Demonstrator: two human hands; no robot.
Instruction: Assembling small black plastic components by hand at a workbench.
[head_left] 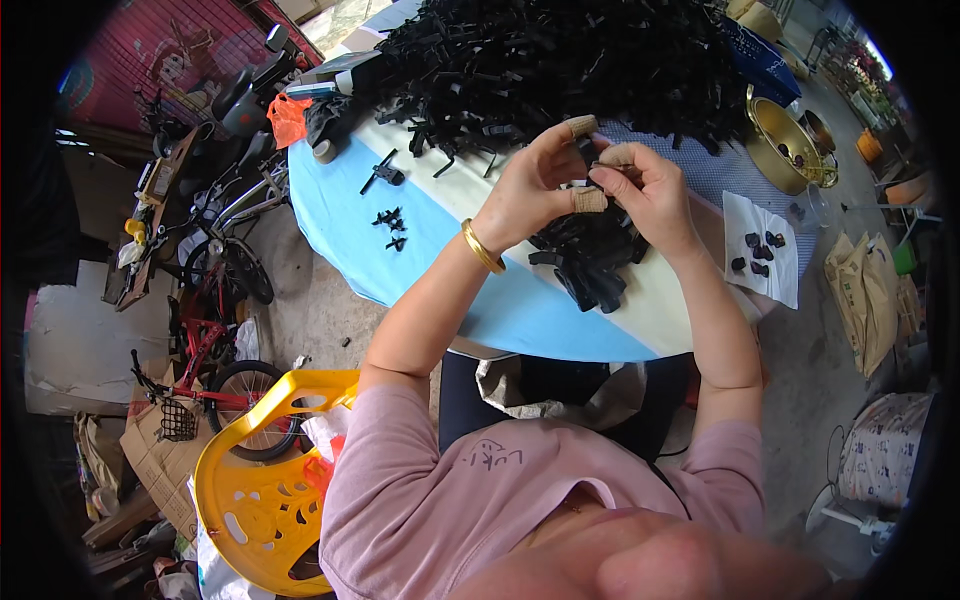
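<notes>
From the head view, a round table [520, 310] with a blue and cream cover fills the middle, and a great heap of black plastic parts [560, 60] covers its far half. A smaller pile of black parts [590, 262] lies on the near side, directly below the hands. A few loose black pieces [390, 225] sit apart on the blue cloth to the left, with one larger clip [381, 173] beyond them. To the right a white sheet [765, 250] hangs over the table edge with several small dark bits on it, and a gold metal bowl [785, 140] stands past it. A yellow plastic chair [265, 480] is at the lower left, near a red bicycle [205, 340]. Nothing stands between the camera and the hands.

The small black part [590, 160] is dark plastic and mostly hidden by the fingers, so its shape cannot be made out.

The left hand [535, 190] wears a gold bangle [482, 247] at the wrist and tan finger cots on thumb and forefinger; the right hand [650, 190] also has a tan cot on a fingertip. Both hands are raised over the table with fingertips pinched together, closed on the small black part between them. It sits just above the smaller pile, not touching it.
</notes>
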